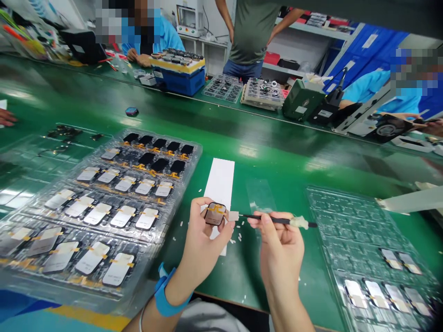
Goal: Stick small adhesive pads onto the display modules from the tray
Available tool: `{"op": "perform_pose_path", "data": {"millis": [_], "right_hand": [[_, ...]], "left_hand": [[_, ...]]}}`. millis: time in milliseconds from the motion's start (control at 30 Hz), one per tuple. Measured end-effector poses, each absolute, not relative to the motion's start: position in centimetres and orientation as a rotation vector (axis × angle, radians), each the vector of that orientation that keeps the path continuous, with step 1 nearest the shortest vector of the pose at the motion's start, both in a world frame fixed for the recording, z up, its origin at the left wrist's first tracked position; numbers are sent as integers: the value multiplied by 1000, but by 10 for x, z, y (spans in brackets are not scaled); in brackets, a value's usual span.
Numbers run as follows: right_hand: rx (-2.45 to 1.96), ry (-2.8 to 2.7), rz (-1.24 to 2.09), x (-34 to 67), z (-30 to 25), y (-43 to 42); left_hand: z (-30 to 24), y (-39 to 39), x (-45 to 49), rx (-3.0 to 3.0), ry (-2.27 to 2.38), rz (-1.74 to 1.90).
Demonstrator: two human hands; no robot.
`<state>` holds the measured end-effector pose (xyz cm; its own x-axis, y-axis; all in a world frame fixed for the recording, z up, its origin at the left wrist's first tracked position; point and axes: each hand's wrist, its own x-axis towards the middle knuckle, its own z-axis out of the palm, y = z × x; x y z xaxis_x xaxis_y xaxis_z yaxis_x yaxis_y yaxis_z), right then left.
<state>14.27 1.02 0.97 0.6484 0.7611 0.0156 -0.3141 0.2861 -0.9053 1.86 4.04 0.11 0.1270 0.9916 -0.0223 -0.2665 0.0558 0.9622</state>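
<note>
My left hand (202, 240) is closed on a small square screen part (215, 214) with an orange flex strip, held up above the green table (263, 152). My right hand (280, 246) pinches black tweezers (273, 220), whose tip holds a small white sticker (234, 216) right beside the part's edge. A blue strap (165, 295) circles my left wrist. Under the hands lies a white backing strip (220, 184), and small white scraps are scattered around it.
A clear tray (104, 207) with several rows of the same parts lies to the left. Another clear tray (367, 249), holding several parts at its near end, lies to the right. Across the table people sit and stand among blue bins, part trays and machines.
</note>
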Motion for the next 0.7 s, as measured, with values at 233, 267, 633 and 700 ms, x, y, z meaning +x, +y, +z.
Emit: {"op": "perform_pose_path", "data": {"millis": [233, 267, 633, 700], "right_hand": [[-1029, -384, 830, 156, 10, 8], [-1037, -411, 784, 157, 9, 7], [-1091, -551, 774, 159, 7, 2], [-1098, -546, 797, 159, 7, 2]], "left_hand": [[6, 39, 15, 1123, 799, 1144], [6, 39, 15, 1109, 778, 1133], [6, 42, 13, 1019, 787, 1051], [6, 42, 12, 1019, 788, 1041]]}}
